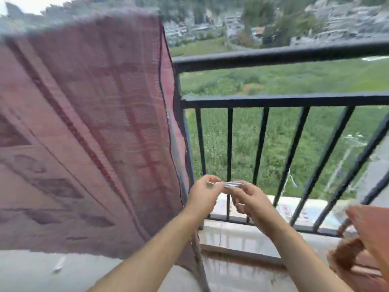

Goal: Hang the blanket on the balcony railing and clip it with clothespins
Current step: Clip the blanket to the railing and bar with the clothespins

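A large reddish, patterned blanket [84, 131] fills the left side of the view, draped over the black balcony railing [280, 55] and hanging down to just above the pale floor, its right edge beside an upright railing post. Just right of that edge, low and near, two bare forearms reach forward: the left hand [205, 193] and the right hand [249, 200] meet in front of the railing bars, fingers curled, together pinching a small, blurred, pale clothespin [223, 184] between them. Farther right, beyond the bars, lie green fields, and a reddish-brown object [366, 239], too blurred to identify, sits at the near right edge.
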Tool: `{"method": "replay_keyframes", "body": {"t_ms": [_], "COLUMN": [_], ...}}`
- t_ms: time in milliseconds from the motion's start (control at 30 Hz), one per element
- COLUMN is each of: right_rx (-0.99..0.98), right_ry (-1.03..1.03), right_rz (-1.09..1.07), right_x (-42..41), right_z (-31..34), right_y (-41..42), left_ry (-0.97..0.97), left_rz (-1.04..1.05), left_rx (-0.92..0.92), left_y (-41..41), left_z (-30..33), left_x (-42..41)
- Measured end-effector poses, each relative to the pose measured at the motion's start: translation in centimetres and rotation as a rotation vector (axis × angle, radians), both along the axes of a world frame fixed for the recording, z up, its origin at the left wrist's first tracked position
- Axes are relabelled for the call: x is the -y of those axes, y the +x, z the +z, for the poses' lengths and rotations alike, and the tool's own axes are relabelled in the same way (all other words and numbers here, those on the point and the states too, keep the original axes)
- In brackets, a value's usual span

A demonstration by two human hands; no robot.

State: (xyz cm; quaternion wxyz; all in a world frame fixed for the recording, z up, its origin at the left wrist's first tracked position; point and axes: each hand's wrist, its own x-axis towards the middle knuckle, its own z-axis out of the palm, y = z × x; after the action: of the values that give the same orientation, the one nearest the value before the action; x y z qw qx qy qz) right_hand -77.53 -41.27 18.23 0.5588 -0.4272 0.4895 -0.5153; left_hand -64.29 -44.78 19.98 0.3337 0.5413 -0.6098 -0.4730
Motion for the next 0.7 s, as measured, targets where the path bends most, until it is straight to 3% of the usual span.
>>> {"method": "replay_keyframes", "body": {"t_ms": [200,367,433,533,600,700], "right_rx": [0.035,0.006,0.036,0.082,0.105,0.078], "right_ry": [-0.192,-0.305,-0.344,-0.436,-0.509,-0.595], "right_rz": [0.16,0.223,0.262,0.263,0.254,0.205], "right_x": [2.0,3.6,4.0,4.3,4.4,4.4], "right_z": [6.2,12.4,14.8,18.2,20.3,22.8], "right_y": [2.4,2.6,2.5,1.8,1.3,1.1], "left_ry": [-0.468,-1.255,-1.397,-1.256,-1.032,-0.72], "left_rz": [0.038,0.104,0.212,0.239,0.062,-0.182], "left_rx": [0.17,0.446,0.575,0.909,1.105,1.101], "left_y": [5.3,7.8,8.3,8.4,8.5,8.5], "left_z": [8.9,20.0,25.0,31.3,34.1,35.9], "left_x": [-2.7,-4.2,-3.5,-1.7,-0.2,1.5]}}
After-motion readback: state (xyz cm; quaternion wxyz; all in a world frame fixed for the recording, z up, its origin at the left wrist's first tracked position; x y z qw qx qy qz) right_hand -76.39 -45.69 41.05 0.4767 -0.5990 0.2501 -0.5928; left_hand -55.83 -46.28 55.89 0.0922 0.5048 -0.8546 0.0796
